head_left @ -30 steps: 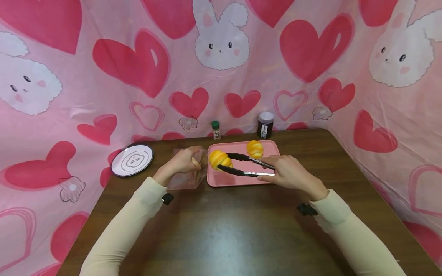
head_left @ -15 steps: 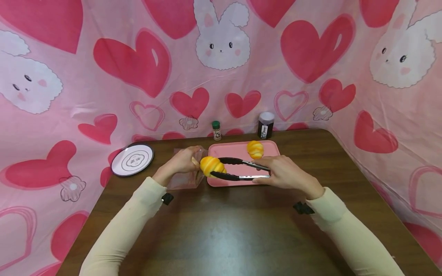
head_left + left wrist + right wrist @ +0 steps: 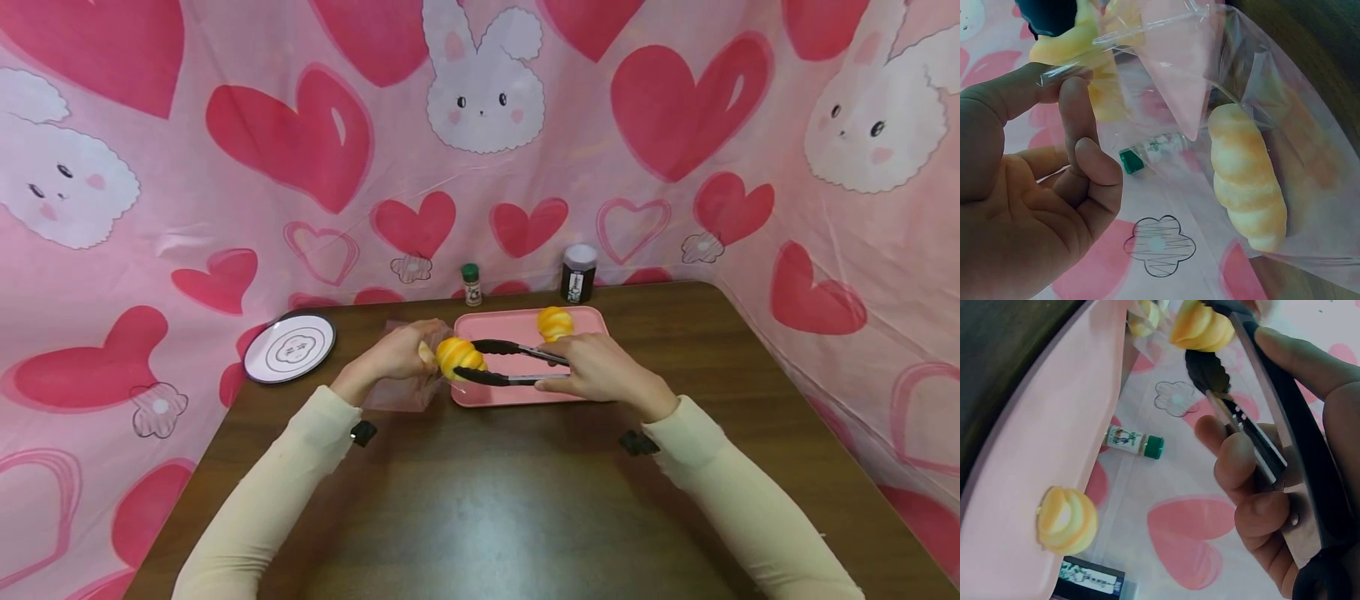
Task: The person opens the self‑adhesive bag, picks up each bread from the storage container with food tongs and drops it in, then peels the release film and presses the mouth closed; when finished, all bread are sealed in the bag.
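My left hand (image 3: pixel 396 352) pinches the rim of a clear plastic bag (image 3: pixel 393 397) left of the pink tray. Through the film, the left wrist view shows a twisted bread roll (image 3: pixel 1247 181) inside. My right hand (image 3: pixel 606 372) grips black-tipped metal tongs (image 3: pixel 486 377), whose jaws hold a yellow swirled bread roll (image 3: pixel 456 355). That roll is at the bag's mouth, close to the left fingers; how far it reaches inside I cannot tell. Another yellow roll (image 3: pixel 555 322) lies on the tray (image 3: pixel 513 320), just beyond the right hand.
Behind the tray stand a small green-capped shaker (image 3: pixel 472 287) and a dark jar with a pale lid (image 3: pixel 578 275). A white plate with a dark rim (image 3: pixel 290 348) lies at the left edge of the wooden table (image 3: pixel 480 500). Heart-patterned cloth hangs behind and beside it.
My right hand has moved left, carrying the roll in the tongs from above the tray's left end to the bag's mouth. The left hand has stayed about where it was.
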`<control>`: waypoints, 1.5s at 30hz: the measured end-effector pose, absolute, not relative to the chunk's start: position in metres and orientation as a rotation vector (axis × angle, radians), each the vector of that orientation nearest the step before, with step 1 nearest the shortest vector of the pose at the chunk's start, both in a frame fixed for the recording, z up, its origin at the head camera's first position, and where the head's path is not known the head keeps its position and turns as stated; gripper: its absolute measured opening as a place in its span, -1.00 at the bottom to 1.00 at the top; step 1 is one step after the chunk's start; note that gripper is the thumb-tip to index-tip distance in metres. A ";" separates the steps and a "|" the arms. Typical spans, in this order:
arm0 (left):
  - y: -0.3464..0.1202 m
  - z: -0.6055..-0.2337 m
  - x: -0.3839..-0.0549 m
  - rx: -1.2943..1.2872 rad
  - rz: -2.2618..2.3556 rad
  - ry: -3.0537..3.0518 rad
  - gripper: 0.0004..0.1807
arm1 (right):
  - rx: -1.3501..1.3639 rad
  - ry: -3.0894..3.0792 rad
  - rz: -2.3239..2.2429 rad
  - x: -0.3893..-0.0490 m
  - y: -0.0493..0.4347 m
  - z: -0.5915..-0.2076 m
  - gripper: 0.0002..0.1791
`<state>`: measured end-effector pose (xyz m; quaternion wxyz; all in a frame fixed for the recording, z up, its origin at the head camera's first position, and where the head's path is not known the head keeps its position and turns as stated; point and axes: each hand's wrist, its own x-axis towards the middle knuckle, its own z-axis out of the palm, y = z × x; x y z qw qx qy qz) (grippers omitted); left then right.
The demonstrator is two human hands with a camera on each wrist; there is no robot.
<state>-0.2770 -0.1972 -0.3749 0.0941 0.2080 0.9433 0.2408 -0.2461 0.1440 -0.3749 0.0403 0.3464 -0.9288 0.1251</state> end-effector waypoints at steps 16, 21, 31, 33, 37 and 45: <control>-0.196 -0.372 -0.275 0.661 0.666 2.781 -0.11 | 1.077 -2.810 0.304 -0.243 0.138 -0.376 -0.37; -0.192 -0.370 -0.274 0.655 0.692 2.758 -0.08 | 1.101 -2.786 0.235 -0.239 0.130 -0.376 -0.37; -0.188 -0.368 -0.272 0.601 0.723 2.729 -0.05 | 1.059 -2.802 0.220 -0.233 0.119 -0.373 -0.36; -0.188 -0.369 -0.272 0.599 0.731 2.730 -0.06 | 1.053 -2.808 0.229 -0.232 0.117 -0.373 -0.37; -0.187 -0.367 -0.271 0.590 0.729 2.758 -0.07 | 1.079 -2.786 0.232 -0.230 0.115 -0.372 -0.38; -0.186 -0.363 -0.269 0.619 0.657 2.787 -0.17 | 1.101 -2.757 0.211 -0.230 0.116 -0.373 -0.37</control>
